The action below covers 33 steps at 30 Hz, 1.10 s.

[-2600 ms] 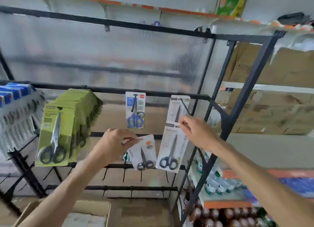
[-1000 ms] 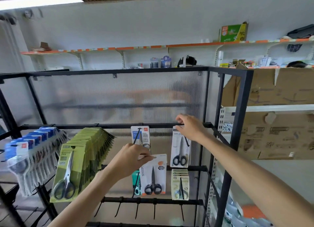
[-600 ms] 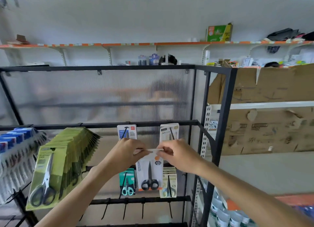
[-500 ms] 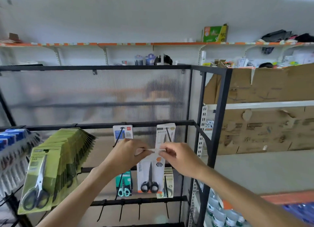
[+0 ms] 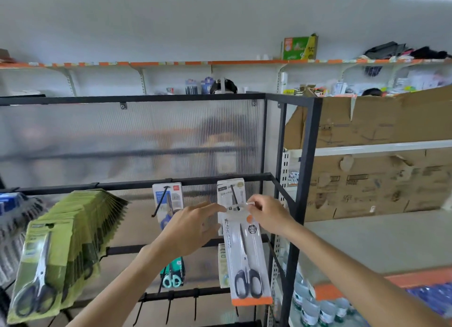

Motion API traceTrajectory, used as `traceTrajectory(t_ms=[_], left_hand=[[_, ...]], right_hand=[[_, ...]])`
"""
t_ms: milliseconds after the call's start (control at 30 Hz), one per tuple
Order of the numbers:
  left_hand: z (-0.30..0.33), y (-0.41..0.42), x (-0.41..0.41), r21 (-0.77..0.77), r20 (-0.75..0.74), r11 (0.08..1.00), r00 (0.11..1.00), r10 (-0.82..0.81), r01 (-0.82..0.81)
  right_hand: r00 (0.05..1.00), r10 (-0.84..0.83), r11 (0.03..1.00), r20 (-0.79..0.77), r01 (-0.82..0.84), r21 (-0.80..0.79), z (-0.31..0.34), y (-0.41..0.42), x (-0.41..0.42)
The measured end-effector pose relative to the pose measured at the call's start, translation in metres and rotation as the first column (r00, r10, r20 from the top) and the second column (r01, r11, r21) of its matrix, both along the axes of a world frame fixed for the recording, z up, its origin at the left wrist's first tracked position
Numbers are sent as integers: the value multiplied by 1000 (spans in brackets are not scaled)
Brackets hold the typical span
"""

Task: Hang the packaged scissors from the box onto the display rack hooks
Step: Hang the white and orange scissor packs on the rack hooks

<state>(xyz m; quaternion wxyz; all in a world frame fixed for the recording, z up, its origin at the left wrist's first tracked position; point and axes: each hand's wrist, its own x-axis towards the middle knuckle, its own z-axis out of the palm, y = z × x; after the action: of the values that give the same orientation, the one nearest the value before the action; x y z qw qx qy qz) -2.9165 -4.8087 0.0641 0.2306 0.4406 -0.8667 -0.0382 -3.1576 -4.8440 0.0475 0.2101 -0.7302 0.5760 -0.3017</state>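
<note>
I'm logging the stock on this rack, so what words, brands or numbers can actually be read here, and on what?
Nothing reads clearly enough to quote.
White scissors pack pinched by the left hand and right hand: vertical side print and round black badge, too blurred.
Pack hanging behind it: a row of characters, too small.
Blue scissors pack: red corner logo, unreadable.
Green scissors packs: dark label, blurred.
Cardboard boxes: stamped marks, illegible.
Green box on the wall shelf: print unreadable.

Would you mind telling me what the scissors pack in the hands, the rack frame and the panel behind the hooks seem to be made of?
Scissors pack: glossy white card with an orange bottom strip, probably under clear plastic, given the sheen; dark, plastic-looking handles.
Rack frame: square tube, matt black, likely painted metal.
Back panel: translucent ribbed sheet, seemingly fluted plastic; shapes blur through it.
</note>
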Motion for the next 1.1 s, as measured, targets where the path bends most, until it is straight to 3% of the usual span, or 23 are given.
traceTrajectory(t_ms=[467, 833, 1100], left_hand=[[1, 6, 12, 26, 61, 995, 994, 91, -92], [-21, 7, 40, 62, 44, 991, 993, 114, -116], [-125, 38, 86, 342, 59, 923, 984, 166, -176]], right_hand=[[976, -216, 976, 3, 216, -15, 7, -86, 34], [950, -312, 950, -25, 312, -26, -21, -77, 31], [964, 7, 995, -266, 19, 98, -118, 18, 44]])
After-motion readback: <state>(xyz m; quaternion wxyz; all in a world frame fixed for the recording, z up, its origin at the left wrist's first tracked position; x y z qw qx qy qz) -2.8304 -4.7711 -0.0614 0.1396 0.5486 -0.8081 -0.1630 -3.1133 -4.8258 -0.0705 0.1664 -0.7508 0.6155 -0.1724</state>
